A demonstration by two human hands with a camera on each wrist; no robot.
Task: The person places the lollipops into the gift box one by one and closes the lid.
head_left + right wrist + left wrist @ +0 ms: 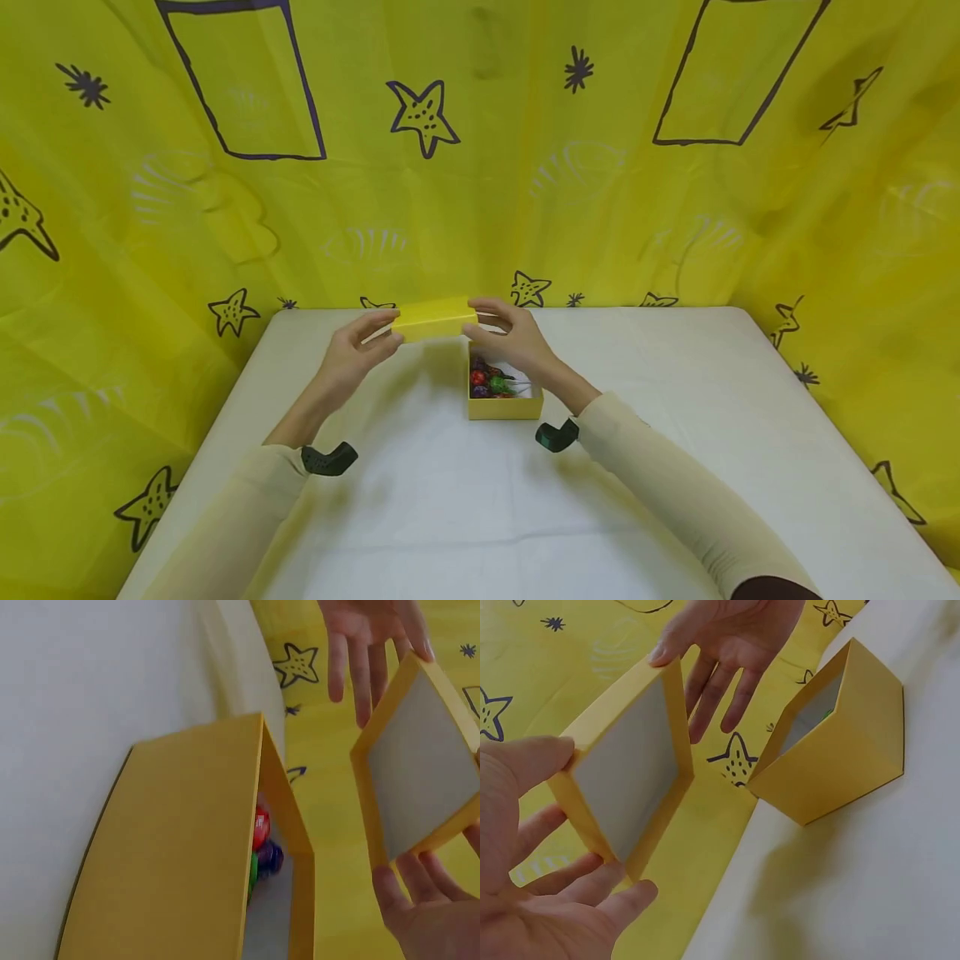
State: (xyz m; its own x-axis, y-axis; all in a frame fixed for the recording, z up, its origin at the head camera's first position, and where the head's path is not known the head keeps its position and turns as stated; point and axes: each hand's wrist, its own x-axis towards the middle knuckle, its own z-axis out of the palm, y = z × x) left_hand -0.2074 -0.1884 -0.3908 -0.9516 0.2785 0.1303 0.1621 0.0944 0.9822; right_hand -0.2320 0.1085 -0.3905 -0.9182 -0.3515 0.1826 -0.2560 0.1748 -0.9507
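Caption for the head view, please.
Both hands hold a yellow lid above its open box.

The box lid [435, 319] hangs above the table [675, 433], between the left hand [358, 350] at its 9 o'clock and the right hand [510, 337] at its 3 o'clock; the open box [504, 407] stands on the table at the lid's 5 o'clock, under the right hand; wrapped sweets [489, 382] lie in it.

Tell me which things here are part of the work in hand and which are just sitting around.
In hand:
yellow lid, held at its ends by the left hand and right hand, above the table
open yellow box, with small coloured wrapped pieces inside

Just there:
white table
yellow star-print cloth behind and around
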